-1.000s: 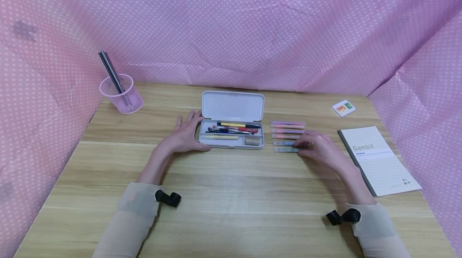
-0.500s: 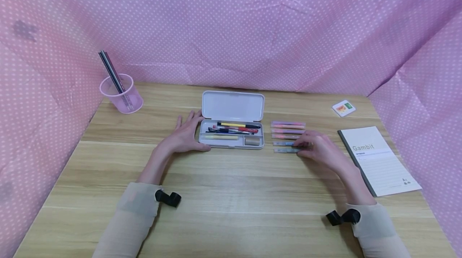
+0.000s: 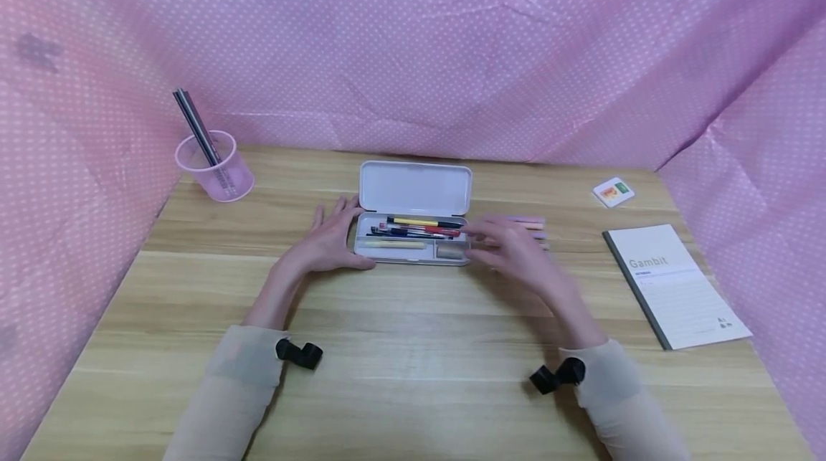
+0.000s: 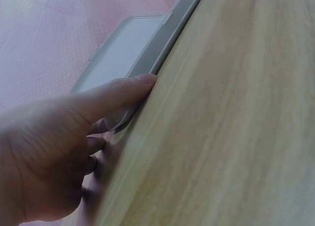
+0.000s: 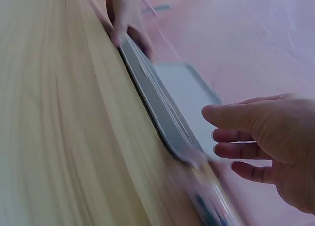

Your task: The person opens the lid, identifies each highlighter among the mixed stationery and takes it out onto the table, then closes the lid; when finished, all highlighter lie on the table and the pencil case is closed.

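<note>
An open light-grey pencil case [image 3: 400, 261] lies on the table, its lid [image 3: 416, 187] tipped back. Inside are several pens [image 3: 422, 231], a pale-yellow stick [image 3: 395, 244] and a grey-brown block [image 3: 449, 251] in a small compartment. My left hand [image 3: 323, 244] holds the case's left end, its thumb along the front wall in the left wrist view. Blurred in the head view, my right hand [image 3: 519, 249] hovers at the case's right end. Between its parted thumb and fingers nothing shows in the right wrist view. Behind it, several slim pastel pens [image 3: 532, 225] lie in a row, partly hidden.
A pink mesh pen cup [image 3: 222, 178] with several dark pencils [image 3: 196, 127] stands at the back left. On the right lie a notebook [image 3: 677, 289] and a small white packet [image 3: 614, 192]. Pink dotted cloth [image 3: 413, 52] hangs behind the wooden table [image 3: 413, 353].
My right hand has moved left, from the near pens of the pastel row to the case's right end. My left hand keeps its place at the case.
</note>
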Demonstrator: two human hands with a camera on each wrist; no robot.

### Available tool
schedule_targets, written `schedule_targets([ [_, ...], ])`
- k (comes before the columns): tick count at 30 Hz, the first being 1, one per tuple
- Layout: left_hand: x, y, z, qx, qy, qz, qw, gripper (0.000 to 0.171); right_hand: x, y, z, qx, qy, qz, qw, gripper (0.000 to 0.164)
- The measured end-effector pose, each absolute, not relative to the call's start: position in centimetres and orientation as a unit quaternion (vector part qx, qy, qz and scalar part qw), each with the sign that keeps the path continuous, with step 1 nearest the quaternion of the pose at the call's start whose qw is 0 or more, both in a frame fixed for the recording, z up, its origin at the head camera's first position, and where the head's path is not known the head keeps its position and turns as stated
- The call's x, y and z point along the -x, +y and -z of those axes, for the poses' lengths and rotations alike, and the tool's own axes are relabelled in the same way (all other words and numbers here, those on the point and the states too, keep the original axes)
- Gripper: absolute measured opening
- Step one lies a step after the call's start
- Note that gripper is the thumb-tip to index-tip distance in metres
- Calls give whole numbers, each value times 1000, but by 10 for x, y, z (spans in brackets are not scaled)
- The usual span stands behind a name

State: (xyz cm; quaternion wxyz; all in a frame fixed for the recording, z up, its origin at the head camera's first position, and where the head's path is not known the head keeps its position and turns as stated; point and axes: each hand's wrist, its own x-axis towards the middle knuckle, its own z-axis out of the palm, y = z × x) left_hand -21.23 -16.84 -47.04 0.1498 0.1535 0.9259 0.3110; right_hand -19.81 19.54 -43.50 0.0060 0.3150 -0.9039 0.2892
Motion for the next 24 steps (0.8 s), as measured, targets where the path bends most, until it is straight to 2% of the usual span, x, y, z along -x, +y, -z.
schedule_targets([
  [7, 214, -168, 473, -154, 926, -312, 147, 104, 200, 142, 440, -352, -888, -296, 20, 41],
  [12, 214, -168, 474, -154, 926, -308, 152, 105, 201, 117, 442, -346, -894, -284, -13, 41],
  [16, 214, -169, 474, -157, 926, -306, 153, 104, 200, 108, 442, -344, -899, -270, -33, 38],
  [24, 213, -169, 472, -155, 925, -310, 156, 105, 198, 108, 442, -345, -901, -260, -32, 28],
])
